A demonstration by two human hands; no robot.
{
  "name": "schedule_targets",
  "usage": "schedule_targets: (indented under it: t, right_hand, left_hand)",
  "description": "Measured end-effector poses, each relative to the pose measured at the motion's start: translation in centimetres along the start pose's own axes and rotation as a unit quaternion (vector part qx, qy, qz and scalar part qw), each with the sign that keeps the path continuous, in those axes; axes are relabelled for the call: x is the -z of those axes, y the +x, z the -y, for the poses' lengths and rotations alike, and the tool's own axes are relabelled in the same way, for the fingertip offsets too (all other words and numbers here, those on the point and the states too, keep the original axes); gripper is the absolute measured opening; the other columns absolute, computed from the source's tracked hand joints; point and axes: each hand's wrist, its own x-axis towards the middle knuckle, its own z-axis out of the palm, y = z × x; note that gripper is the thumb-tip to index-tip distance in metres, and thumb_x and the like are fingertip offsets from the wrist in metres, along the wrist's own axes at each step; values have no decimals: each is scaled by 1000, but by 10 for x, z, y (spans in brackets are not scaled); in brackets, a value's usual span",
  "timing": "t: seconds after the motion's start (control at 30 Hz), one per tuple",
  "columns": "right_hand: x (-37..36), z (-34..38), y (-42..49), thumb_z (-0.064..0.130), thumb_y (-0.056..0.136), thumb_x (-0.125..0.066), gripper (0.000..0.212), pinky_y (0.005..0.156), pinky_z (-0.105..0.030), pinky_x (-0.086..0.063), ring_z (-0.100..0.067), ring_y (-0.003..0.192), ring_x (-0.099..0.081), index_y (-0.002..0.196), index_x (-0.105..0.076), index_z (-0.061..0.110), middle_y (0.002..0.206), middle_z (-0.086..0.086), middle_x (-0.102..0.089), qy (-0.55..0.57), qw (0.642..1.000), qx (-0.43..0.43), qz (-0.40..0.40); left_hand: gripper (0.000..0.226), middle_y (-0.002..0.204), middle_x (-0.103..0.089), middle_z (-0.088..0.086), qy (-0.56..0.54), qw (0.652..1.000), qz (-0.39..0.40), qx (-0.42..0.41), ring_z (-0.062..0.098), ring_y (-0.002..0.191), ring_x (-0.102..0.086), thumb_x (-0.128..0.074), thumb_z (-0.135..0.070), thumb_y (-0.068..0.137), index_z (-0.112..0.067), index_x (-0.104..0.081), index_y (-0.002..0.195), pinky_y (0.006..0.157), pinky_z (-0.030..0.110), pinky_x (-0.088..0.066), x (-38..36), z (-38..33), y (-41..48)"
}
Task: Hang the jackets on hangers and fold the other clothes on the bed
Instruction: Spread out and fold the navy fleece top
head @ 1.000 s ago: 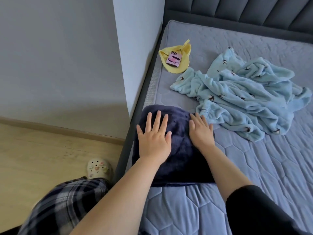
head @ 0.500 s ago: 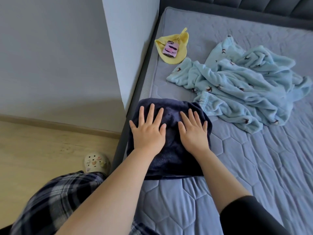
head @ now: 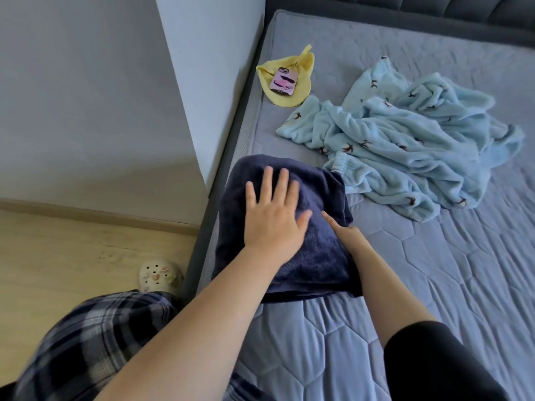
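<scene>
- On the bed (head: 434,270), left hand (head: 272,218) lies flat and open, pressing the folded dark blue cloth (head: 312,256) smooth.
- Right hand (head: 346,231) sits at its side; fingers hidden, cannot tell.

Grey wall (head: 72,96) over pale wood floor (head: 72,250) — alongside, a grey quilted bed (head: 434,270) with dark headboard (head: 434,7).

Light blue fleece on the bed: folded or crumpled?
Crumpled, not folded: the light blue fleece lies in a loose, wrinkled heap on the mattress.
</scene>
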Motion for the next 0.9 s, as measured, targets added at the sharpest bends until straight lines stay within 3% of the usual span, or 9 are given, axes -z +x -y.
schedule_targets:
  t: [0.13, 0.27, 0.33, 0.43, 0.53, 0.67, 0.73, 0.83, 0.9]
  right_hand:
    - [5, 0, 8, 75, 58, -67, 94, 78, -30, -43, -21, 88, -59, 120, -60, 5, 111, -12, -66, -4, 1000, -10, 17]
    - [11, -4, 14, 64, 34, -86, 105, 86, -34, -51, -23, 100, -67, 120, -63, 9, 110, -9, -70, 148, 972, -44, 175]
    - [12, -7, 15, 54, 47, -86, 82, 84, -34, -53, -24, 101, -67, 114, -70, 10, 113, -13, -69, 195, 949, -51, 241]
    - [14, -14, 15, 45, 68, -73, 51, 82, -35, -54, -26, 94, -69, 104, -75, 9, 110, -15, -70, 233, 934, -48, 267]
    - [13, -15, 10, 40, 73, -69, 44, 84, -36, -51, -25, 90, -69, 102, -74, 7, 103, -15, -71, 257, 929, -38, 265]
    - [11, -9, -5, 36, 75, -67, 29, 66, -28, -55, -19, 78, -71, 80, -79, 11, 86, -11, -74, 265, 928, -19, 262]
    - [10, -5, -15, 35, 75, -68, 26, 67, -30, -54, -19, 76, -71, 76, -79, 11, 82, -10, -73, 269, 928, -9, 259]
    - [8, 1, -29, 28, 84, -65, 26, 54, -25, -55, -17, 68, -71, 70, -79, 11, 75, -9, -73, 311, 919, 8, 241]
    - [7, 7, -40, 27, 86, -63, 25, 49, -24, -54, -17, 66, -71, 78, -77, 9, 75, -9, -73, 333, 914, 18, 233]
  left_hand:
    - [73, 161, -1, 4, 26, 997, 51, -58, 31, 146, 8, -22, -66, 90, -29, -11, 152, 110, 61, 8, -11, -14, -8]
    - [75, 161, 5, 4, 42, 996, 65, -51, 30, 145, 14, -19, -66, 89, -29, -2, 152, 109, 62, 11, -21, -5, -11]
    - [74, 161, 5, 3, 44, 995, 67, -52, 30, 145, 15, -19, -66, 89, -30, -3, 152, 109, 61, 13, -24, -4, -13]
    - [73, 161, 4, 3, 47, 995, 66, -54, 30, 145, 15, -17, -66, 88, -31, -7, 152, 108, 61, 14, -25, -4, -14]
    - [73, 161, 4, 1, 47, 996, 62, -52, 29, 145, 14, -13, -66, 87, -33, -9, 151, 109, 60, 14, -25, -2, -16]
    - [71, 161, 1, -1, 29, 997, 50, -45, 28, 146, 11, -11, -66, 87, -35, -10, 151, 111, 60, 9, -22, 7, -22]
    - [70, 161, 2, -2, 24, 998, 46, -38, 27, 146, 11, -9, -66, 87, -37, -7, 150, 112, 59, 7, -20, 12, -26]
    - [68, 161, 4, -2, 15, 998, 45, -30, 27, 146, 11, -9, -65, 88, -38, -5, 150, 112, 60, 5, -11, 15, -27]
    - [67, 161, 4, -2, -5, 999, 48, -18, 27, 146, 11, -9, -62, 88, -38, -7, 150, 112, 60, 3, -2, 15, -25]
